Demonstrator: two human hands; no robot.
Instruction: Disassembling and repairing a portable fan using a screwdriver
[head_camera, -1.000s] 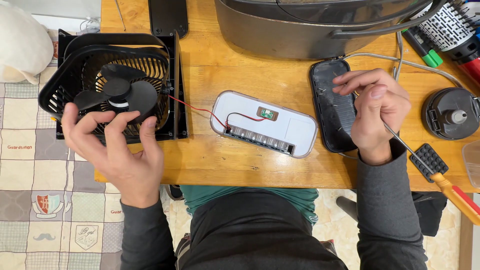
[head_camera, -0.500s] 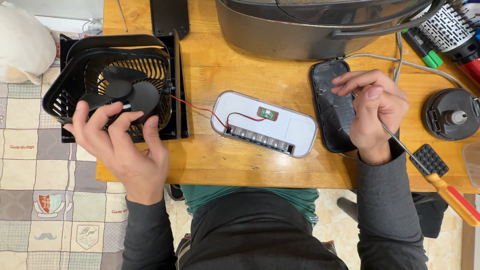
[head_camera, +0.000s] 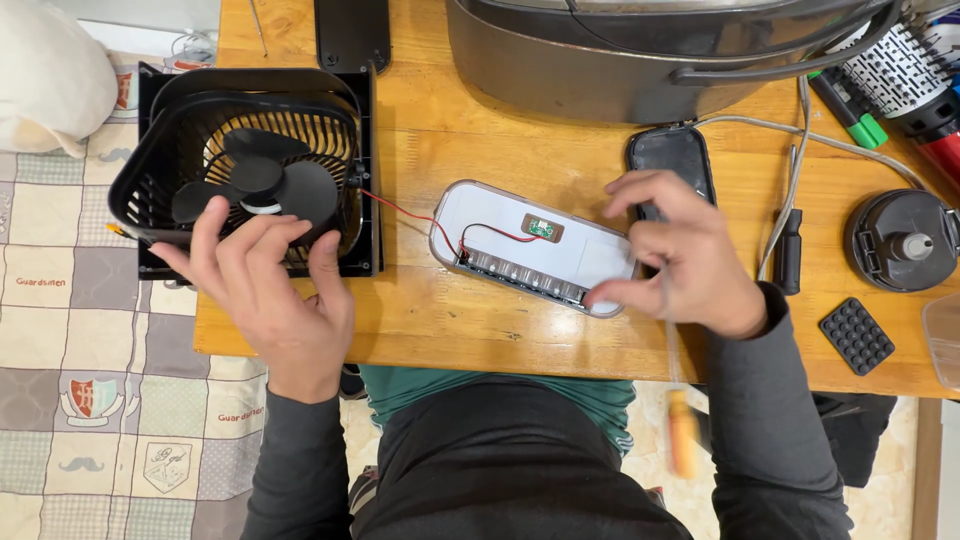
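Under right hand (head_camera: 690, 265): phone (head_camera: 672, 165) half-hidden.

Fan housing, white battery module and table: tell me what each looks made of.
Fan housing: apparently moulded black plastic, matt, with thin grille ribs. White battery module: seemingly glossy white plastic, with soft reflections and rounded corners; red wires run into it. Table: wood, with visible grain and a warm sheen.
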